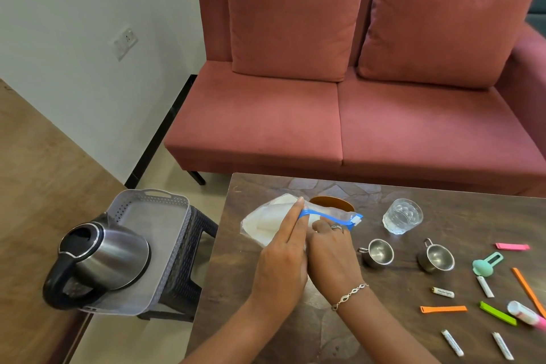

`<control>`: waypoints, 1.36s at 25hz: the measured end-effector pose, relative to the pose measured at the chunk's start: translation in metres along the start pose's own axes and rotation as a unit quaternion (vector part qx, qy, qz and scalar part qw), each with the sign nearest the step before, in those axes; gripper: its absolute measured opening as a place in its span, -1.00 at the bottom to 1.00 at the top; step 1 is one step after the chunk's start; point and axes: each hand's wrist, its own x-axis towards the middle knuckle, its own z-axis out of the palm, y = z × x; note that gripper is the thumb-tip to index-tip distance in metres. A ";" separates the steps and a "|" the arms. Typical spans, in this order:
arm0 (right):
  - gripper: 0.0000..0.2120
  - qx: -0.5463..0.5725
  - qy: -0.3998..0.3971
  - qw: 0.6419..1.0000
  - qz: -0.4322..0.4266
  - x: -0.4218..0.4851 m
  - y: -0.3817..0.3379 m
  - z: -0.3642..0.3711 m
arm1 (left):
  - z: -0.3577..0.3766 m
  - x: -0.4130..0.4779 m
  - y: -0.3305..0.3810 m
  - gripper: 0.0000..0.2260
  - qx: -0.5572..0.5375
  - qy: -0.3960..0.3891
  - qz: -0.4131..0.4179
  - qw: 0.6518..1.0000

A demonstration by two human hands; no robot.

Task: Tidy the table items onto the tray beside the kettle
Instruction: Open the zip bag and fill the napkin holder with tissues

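A clear zip bag (266,220) with white contents and a blue zip strip (331,216) lies at the table's left end. My left hand (283,257) pinches the strip near its left end, fingers stretched along the bag. My right hand (331,251), wearing a ring and bracelet, grips the bag just below the strip beside it. The grey perforated tray (159,210) sits on a black stool to the left of the table, and the steel kettle (100,260) stands on its near part.
On the dark table (295,334) are a glass (402,216), two steel cups (378,253) (435,258), several white sachets, coloured bag clips, a teal scoop-clip (486,264) and a brown bowl (331,203) behind the bag. A pink sofa (339,115) stands beyond.
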 end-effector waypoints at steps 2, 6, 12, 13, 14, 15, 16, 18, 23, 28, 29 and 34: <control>-0.80 0.014 0.011 1.000 -0.008 0.000 0.001 0.002 | 0.000 0.000 -0.002 -0.61 -0.005 0.000 -0.013 1.000; -0.85 0.048 0.064 0.996 -0.032 -0.002 0.002 -0.006 | 0.003 0.003 -0.008 -0.56 -0.027 -0.010 -0.054 0.998; -0.88 0.122 0.229 0.961 -0.096 -0.008 0.011 -0.011 | 0.003 0.011 -0.015 -0.64 -0.007 -0.075 -0.095 0.993; -0.90 0.134 0.247 0.955 -0.100 -0.008 0.013 -0.013 | 0.002 0.012 -0.016 -0.66 -0.002 -0.079 -0.094 0.992; -0.91 0.148 0.261 0.948 -0.102 -0.008 0.014 -0.016 | 0.001 0.012 -0.017 -0.67 0.002 -0.083 -0.092 0.992; -0.92 0.168 0.272 0.942 -0.102 -0.009 0.016 -0.018 | 0.001 0.013 -0.019 -0.68 0.008 -0.090 -0.090 0.992; -0.87 0.192 0.279 0.936 -0.098 -0.008 0.017 -0.020 | 0.000 0.014 -0.020 -0.68 0.013 -0.099 -0.089 0.991; -0.80 0.252 0.271 0.925 -0.087 -0.008 0.022 -0.025 | -0.001 0.014 -0.022 -0.67 0.016 -0.117 -0.088 0.989; -0.61 0.440 0.242 0.863 -0.055 -0.009 0.032 -0.050 | -0.007 0.012 -0.027 -0.38 0.023 -0.147 -0.097 0.984; -0.56 0.522 0.279 0.805 -0.033 -0.004 0.053 -0.071 | -0.005 0.010 -0.041 -0.68 0.064 -0.124 -0.103 0.985; -0.55 0.517 0.293 0.804 -0.031 -0.003 0.057 -0.074 | -0.006 0.009 -0.043 -0.70 0.061 -0.109 -0.102 0.987; -0.55 0.491 0.341 0.801 -0.018 0.001 0.069 -0.076 | -0.007 0.002 -0.051 -0.66 0.058 -0.082 -0.106 0.989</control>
